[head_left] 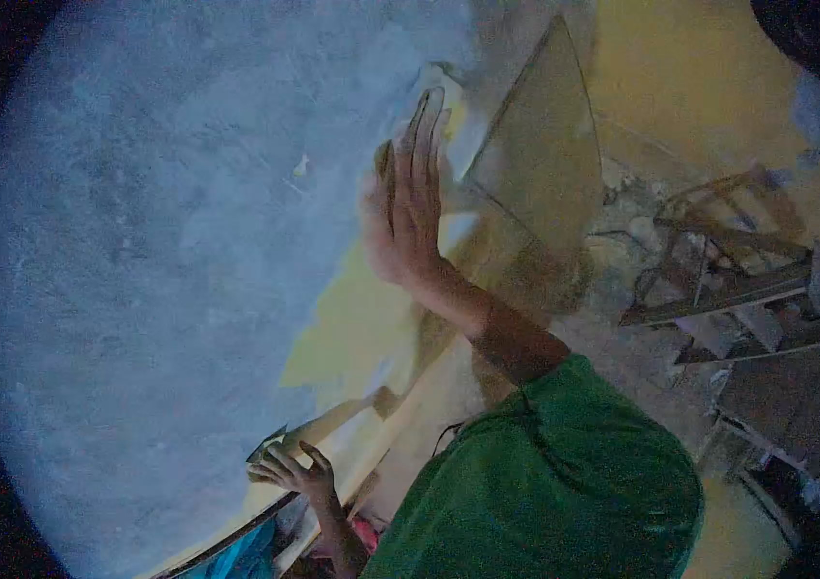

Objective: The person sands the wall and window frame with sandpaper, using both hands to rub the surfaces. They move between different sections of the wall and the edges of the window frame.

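My right hand [408, 198], at the end of a green sleeve, lies flat against a bluish-grey wall [159, 212]. Its fingers are stretched out and close together. A pale piece with a dark edge [441, 72] shows just beyond the fingertips; the palm hides whatever is under it. Lower left, my left hand [299, 473] is near the wall with its thumb apart and its fingers bent. Between them is a small thin flat piece [273, 444], part dark and part pale, too dim to name.
A yellowish patch [337, 323] marks the wall below my right hand. To the right lie a tilted brown panel [540, 145] and a wooden rack with shelves [748, 309]. Turquoise material [248, 555] and something pink [366, 531] are at the bottom.
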Available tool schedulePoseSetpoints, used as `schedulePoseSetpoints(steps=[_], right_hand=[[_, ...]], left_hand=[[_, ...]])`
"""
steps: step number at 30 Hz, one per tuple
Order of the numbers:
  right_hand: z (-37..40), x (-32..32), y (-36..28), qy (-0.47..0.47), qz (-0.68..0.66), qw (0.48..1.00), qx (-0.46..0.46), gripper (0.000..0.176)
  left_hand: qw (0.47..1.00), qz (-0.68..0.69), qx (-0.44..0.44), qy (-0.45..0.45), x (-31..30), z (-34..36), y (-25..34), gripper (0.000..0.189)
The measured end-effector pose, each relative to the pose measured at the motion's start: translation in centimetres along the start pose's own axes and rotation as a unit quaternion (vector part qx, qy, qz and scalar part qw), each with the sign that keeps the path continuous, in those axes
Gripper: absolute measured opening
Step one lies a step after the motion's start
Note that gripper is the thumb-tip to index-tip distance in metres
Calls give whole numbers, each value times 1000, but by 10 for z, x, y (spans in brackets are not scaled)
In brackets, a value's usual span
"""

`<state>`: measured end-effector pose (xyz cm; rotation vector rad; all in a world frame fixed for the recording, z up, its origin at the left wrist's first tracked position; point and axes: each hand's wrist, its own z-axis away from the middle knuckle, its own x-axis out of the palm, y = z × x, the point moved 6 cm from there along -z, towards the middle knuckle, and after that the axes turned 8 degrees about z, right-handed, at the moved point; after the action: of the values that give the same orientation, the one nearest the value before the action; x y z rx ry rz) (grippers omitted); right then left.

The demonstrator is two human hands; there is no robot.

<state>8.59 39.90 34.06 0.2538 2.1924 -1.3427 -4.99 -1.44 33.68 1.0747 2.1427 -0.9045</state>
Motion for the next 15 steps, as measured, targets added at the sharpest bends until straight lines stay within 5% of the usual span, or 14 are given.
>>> schedulePoseSetpoints(steps=[1, 3, 4, 7, 8, 9, 11, 13, 15], right_hand=[[13, 6, -10, -1, -7, 1000, 4, 89], [60, -3, -53, 168, -133, 971, -108, 84], [69, -4, -65, 98, -93, 983, -122, 84], [18, -19, -20, 165, -60, 982, -73, 75], [7, 27, 20, -12, -6, 1000, 7, 81], [21, 37, 17, -15, -7, 1000, 10, 81], [56, 28, -11, 158, -90, 983, -37, 73], [72, 36, -14, 135, -98, 983, -73, 69], [41, 47, 18, -15, 61, 997, -38, 65]], left_hand=[[1000, -6, 5, -3, -4, 3, -4, 64], [999, -26, 19, 3, 3, 6, -6, 64], [1000, 1, -17, 21, 4, 3, -5, 66], [999, -30, 11, 17, 3, 2, -1, 69], [1000, -11, 6, 23, 0, 0, 0, 70], [1000, -12, 6, 18, -4, 5, -1, 70], [1000, -13, -16, -3, 4, 6, -5, 69], [999, -27, 0, 31, 11, 7, -5, 66], [1000, -8, -11, 3, 12, 10, -6, 66]])
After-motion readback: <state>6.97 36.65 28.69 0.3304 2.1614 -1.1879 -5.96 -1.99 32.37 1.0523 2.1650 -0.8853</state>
